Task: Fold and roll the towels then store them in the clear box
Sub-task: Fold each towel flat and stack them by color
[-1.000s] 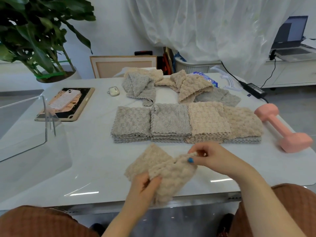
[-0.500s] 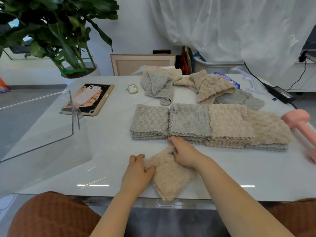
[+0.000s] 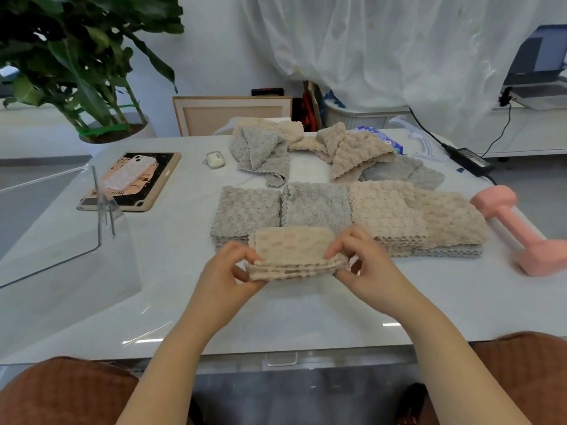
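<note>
Half a second ago the beige towel [image 3: 293, 248] lay flat on the table [image 3: 306, 311] as a diamond under both hands; now it is a folded rectangle, with its layered edge facing the camera. The left hand [image 3: 228, 269] pinches its left end and the right hand [image 3: 366, 266] pinches its right end, thumbs below and fingers curled over the top. The towel sits just in front of the row of four folded stacks [image 3: 316, 207], two grey and two beige. Behind them lies a loose pile [image 3: 352, 151] of unfolded towels. The clear box [image 3: 61, 250] stands at the table's left, well apart from the hands. A pink dumbbell [image 3: 518, 228] lies to the right, and a phone [image 3: 130, 171] rests on a tablet [image 3: 159, 179] beyond the box.
</note>
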Demonstrator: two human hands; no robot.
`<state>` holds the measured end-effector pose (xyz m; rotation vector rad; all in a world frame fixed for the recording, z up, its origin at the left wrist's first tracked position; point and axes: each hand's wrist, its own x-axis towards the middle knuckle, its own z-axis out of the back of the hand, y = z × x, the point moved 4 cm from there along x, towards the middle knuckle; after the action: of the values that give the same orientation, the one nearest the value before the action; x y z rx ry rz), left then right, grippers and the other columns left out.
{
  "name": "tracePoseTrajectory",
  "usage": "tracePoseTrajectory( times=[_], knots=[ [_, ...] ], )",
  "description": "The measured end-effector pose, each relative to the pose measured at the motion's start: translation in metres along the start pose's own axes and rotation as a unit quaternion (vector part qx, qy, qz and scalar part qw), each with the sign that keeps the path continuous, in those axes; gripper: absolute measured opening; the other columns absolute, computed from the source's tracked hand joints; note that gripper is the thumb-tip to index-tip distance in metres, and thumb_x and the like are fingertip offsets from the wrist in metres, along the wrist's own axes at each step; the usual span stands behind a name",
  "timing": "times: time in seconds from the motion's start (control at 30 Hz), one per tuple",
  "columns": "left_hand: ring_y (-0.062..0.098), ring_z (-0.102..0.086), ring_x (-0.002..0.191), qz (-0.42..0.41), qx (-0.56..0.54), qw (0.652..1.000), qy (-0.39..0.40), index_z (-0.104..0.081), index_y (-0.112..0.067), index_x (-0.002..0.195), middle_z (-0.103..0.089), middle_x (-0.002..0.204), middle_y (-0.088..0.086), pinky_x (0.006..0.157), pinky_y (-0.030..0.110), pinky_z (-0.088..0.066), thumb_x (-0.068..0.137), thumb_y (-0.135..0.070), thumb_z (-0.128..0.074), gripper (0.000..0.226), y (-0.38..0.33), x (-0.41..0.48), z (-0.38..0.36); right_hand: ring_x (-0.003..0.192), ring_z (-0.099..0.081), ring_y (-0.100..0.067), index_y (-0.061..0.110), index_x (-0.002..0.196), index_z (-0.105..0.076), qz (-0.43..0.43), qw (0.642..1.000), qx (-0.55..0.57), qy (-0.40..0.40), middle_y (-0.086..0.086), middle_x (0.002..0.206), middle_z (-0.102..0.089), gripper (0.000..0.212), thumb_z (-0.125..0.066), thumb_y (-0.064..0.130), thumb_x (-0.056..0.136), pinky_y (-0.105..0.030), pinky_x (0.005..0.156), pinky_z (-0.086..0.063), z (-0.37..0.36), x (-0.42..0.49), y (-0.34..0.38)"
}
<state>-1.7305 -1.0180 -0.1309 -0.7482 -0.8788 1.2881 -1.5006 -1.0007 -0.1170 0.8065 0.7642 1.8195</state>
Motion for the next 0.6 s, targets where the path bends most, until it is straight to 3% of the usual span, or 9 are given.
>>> tracePoseTrajectory(
  times=[0.07, 0.17, 0.23, 0.3, 0.37, 0.47, 0.53, 0.6],
  knots=[
    [0.006, -0.06, 0.074, 0.029, -0.007, 0.998, 0.054, -0.061, -0.031, 0.076, -0.054, 0.1, -0.005, 0.059, 0.013, -0.044, 0.072, 0.0, -0.076, 0.035, 0.013, -0.014, -0.007, 0.086, -0.051, -0.008, 0.025, 0.082, -0.058, -0.045, 0.997, -0.012, 0.069, 0.001, 0.096, -0.046, 0.03, -0.062, -0.004, 0.08, -0.018, 0.07, -0.044, -0.01, -0.014, -0.011],
    [0.01, -0.061, 0.092, 0.135, 0.04, 0.972, 0.186, -0.063, -0.031, 0.081, -0.047, 0.109, -0.003, 0.069, 0.012, -0.046, 0.077, 0.009, -0.057, 0.04, 0.043, -0.035, -0.026, 0.095, -0.054, -0.013, 0.029, 0.079, -0.058, -0.147, 0.966, -0.058, 0.203, 0.0, 0.1, -0.05, 0.036, -0.05, -0.006, 0.076, -0.02, 0.082, -0.044, -0.03, -0.037, -0.033],
    [0.014, -0.061, 0.093, 0.197, 0.071, 0.964, 0.162, -0.06, -0.025, 0.091, -0.047, 0.111, -0.002, 0.076, 0.016, -0.048, 0.083, 0.001, -0.052, 0.029, 0.061, -0.035, -0.032, 0.09, -0.056, -0.013, 0.025, 0.073, -0.059, -0.2, 0.967, -0.044, 0.15, 0.0, 0.095, -0.058, 0.034, -0.047, -0.007, 0.074, -0.021, 0.079, -0.044, -0.032, -0.04, -0.044],
    [0.019, -0.061, 0.097, 0.255, 0.05, 0.964, 0.061, -0.052, -0.021, 0.103, -0.053, 0.109, 0.0, 0.088, 0.034, -0.051, 0.089, -0.013, -0.054, 0.016, 0.069, -0.03, -0.033, 0.08, -0.056, -0.015, 0.018, 0.076, -0.058, -0.25, 0.967, -0.04, 0.021, 0.001, 0.084, -0.06, 0.025, -0.048, -0.004, 0.08, -0.021, 0.069, -0.043, -0.025, -0.035, -0.054],
    [0.021, -0.062, 0.095, 0.298, 0.007, 0.954, 0.013, -0.043, -0.017, 0.115, -0.058, 0.104, 0.002, 0.09, 0.04, -0.051, 0.093, -0.032, -0.055, 0.029, 0.067, -0.025, -0.038, 0.075, -0.054, -0.017, 0.011, 0.088, -0.059, -0.299, 0.952, -0.038, -0.056, 0.0, 0.082, -0.058, 0.01, -0.05, 0.01, 0.09, -0.024, 0.062, -0.041, -0.024, -0.031, -0.064],
    [0.019, -0.059, 0.091, 0.293, 0.064, 0.953, 0.039, -0.047, -0.008, 0.109, -0.059, 0.102, 0.004, 0.08, 0.034, -0.049, 0.092, -0.046, -0.051, 0.041, 0.057, -0.019, -0.057, 0.082, -0.057, -0.025, 0.001, 0.102, -0.058, -0.345, 0.937, -0.05, -0.009, -0.009, 0.096, -0.057, 0.039, -0.05, 0.038, 0.093, -0.032, 0.07, -0.044, -0.047, -0.024, -0.07],
    [0.021, -0.057, 0.091, 0.257, 0.126, 0.957, 0.035, -0.049, -0.008, 0.107, -0.058, 0.103, 0.005, 0.072, 0.031, -0.044, 0.092, -0.044, -0.052, 0.039, 0.05, -0.014, -0.068, 0.1, -0.052, -0.028, 0.006, 0.109, -0.054, -0.337, 0.936, -0.102, 0.029, -0.009, 0.11, -0.048, 0.041, -0.048, 0.042, 0.092, -0.036, 0.086, -0.044, -0.064, -0.021, -0.07],
    [0.025, -0.058, 0.089, 0.229, 0.118, 0.966, 0.014, -0.045, -0.01, 0.104, -0.06, 0.099, 0.008, 0.066, 0.031, -0.041, 0.093, -0.038, -0.052, 0.031, 0.042, -0.01, -0.075, 0.099, -0.05, -0.026, 0.01, 0.105, -0.049, -0.321, 0.941, -0.105, 0.023, -0.007, 0.106, -0.048, 0.032, -0.048, 0.039, 0.093, -0.034, 0.083, -0.042, -0.068, -0.019, -0.065]
  ],
)
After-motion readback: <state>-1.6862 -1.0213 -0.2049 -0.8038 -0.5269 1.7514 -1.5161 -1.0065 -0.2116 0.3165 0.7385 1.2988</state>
